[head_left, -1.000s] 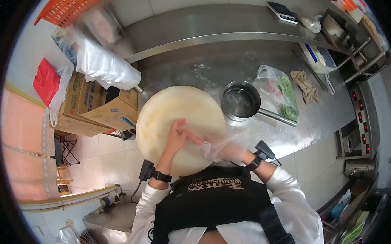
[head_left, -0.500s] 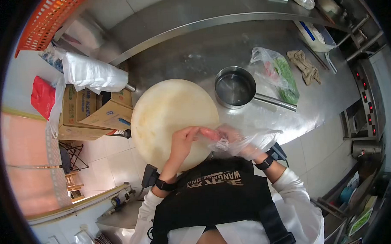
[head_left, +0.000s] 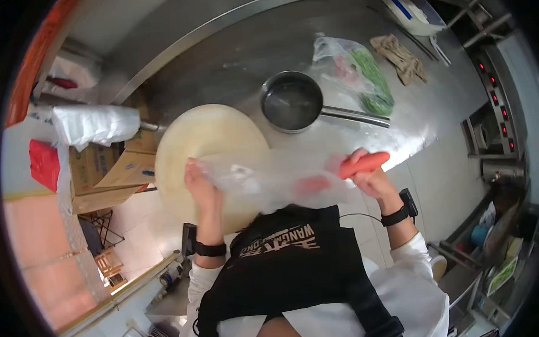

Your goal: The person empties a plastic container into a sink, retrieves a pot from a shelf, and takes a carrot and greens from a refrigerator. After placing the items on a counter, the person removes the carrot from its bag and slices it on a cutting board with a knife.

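Observation:
Between my hands a clear plastic bag [head_left: 252, 180] is stretched out, blurred by motion, with something reddish inside it. My left hand [head_left: 203, 185] grips the bag's left end above the round cutting board [head_left: 212, 129]. At the other end my right hand [head_left: 368, 176] is closed around a smooth orange-red sausage-like item [head_left: 373, 162], which sticks out to the right beyond the fingers. Part of the bag's right end also lies against this hand.
Behind the board stands a metal saucepan [head_left: 292, 102]. To its right lie a bag of greens [head_left: 370, 82] and a crumpled cloth [head_left: 400, 58]. Cardboard boxes [head_left: 103, 174] and a plastic bag roll [head_left: 96, 124] are at the left.
My hands have moved apart, and the bag now spans between them. The orange-red item is now in my right hand, farther right. The view has shifted, moving the board and pan leftward.

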### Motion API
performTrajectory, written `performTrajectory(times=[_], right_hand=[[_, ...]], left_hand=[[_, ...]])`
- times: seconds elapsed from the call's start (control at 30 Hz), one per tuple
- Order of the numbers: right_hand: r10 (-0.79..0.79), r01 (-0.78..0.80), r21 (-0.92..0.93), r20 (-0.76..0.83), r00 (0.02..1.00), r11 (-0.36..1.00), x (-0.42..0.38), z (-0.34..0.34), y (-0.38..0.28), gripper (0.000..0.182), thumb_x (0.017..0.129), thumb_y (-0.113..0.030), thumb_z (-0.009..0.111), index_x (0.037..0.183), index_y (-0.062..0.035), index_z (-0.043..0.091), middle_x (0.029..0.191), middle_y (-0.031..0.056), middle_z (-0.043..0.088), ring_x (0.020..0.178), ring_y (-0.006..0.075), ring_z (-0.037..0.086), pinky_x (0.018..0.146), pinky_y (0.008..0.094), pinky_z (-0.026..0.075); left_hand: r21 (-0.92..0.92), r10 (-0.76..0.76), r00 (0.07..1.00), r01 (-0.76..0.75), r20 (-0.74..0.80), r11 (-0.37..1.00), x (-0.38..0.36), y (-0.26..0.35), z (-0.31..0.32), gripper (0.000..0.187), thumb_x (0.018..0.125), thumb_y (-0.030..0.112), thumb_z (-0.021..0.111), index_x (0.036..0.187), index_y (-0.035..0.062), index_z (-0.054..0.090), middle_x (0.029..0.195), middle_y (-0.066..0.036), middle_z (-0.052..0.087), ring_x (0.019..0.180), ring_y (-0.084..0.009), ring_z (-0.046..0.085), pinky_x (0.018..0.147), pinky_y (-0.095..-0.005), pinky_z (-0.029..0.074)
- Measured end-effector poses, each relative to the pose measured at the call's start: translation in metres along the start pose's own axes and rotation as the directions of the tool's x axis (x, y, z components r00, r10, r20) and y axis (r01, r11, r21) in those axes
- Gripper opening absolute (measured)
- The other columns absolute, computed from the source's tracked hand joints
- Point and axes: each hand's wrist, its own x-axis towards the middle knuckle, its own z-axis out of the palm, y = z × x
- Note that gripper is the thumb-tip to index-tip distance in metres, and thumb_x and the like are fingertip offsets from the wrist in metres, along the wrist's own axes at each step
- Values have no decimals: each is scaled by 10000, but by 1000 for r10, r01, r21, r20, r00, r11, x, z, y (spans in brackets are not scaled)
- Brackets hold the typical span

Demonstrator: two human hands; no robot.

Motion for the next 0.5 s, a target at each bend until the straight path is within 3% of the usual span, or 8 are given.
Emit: performTrajectory(times=[0.07,0.1,0.17,0.2,0.27,0.33,0.43,0.5], right_hand=[[-158,208,338,-170,973,918,-6,-10,-24,300,773,-169,638,1011,-76,483,1157,173,508,1082,281,492,939,392,389],[-207,273,276,-246,947,922,-16,-32,-26,313,805,-205,593,1059,-88,452,1216,197,458,1135,338,444,970,443,360],[-261,345,221,-335,905,912,-30,-49,-46,315,800,-191,598,1059,-88,450,1220,196,456,1140,335,441,978,439,354],[-311,403,172,-396,864,899,-37,-55,-55,319,794,-176,603,1059,-89,449,1225,196,454,1146,332,438,985,435,348],[-339,436,163,-416,844,885,-46,-65,-68,331,788,-151,606,1072,-89,449,1242,193,441,1170,329,416,998,430,336],[-414,507,198,-373,830,839,-51,-67,-77,343,786,-129,605,1090,-87,450,1254,190,430,1185,323,400,1007,422,329],[-465,551,201,-354,811,810,-65,-61,-84,369,790,-117,600,1125,-109,446,1221,150,456,1196,319,387,1016,428,313],[-513,597,194,-353,782,778,-79,-51,-83,380,788,-112,604,1133,-117,445,1202,131,468,1198,319,384,1019,429,309]], left_hand=[[-131,18,980,-45,-199,990,10,1,1,303,937,259,363,1101,24,461,940,-52,500,819,-116,486,702,-236,420],[-137,11,985,-35,-173,990,11,5,9,303,937,259,363,1101,24,461,940,-52,500,819,-116,486,702,-236,420],[40,142,978,-137,-151,990,1,23,26,365,888,202,471,1189,7,410,1012,-67,451,900,-143,444,788,-281,397],[39,127,983,-123,-132,992,-13,34,40,365,888,202,471,1189,7,410,1012,-67,451,900,-143,444,788,-281,397],[378,263,913,-373,312,847,-46,49,77,473,775,165,617,1188,38,424,1000,-71,455,911,-182,461,839,-309,384],[527,121,649,-700,751,483,-60,36,96,609,664,150,700,1206,101,427,1051,-102,445,999,-233,455,880,-342,368],[463,3,515,-774,857,431,-90,-6,139,628,647,180,714,1209,156,434,1146,-125,412,1070,-278,424,924,-410,340],[373,-139,363,-926,921,61,-104,-28,149,683,623,207,733,1228,170,417,1270,-132,350,1182,-322,344,965,-485,295]])
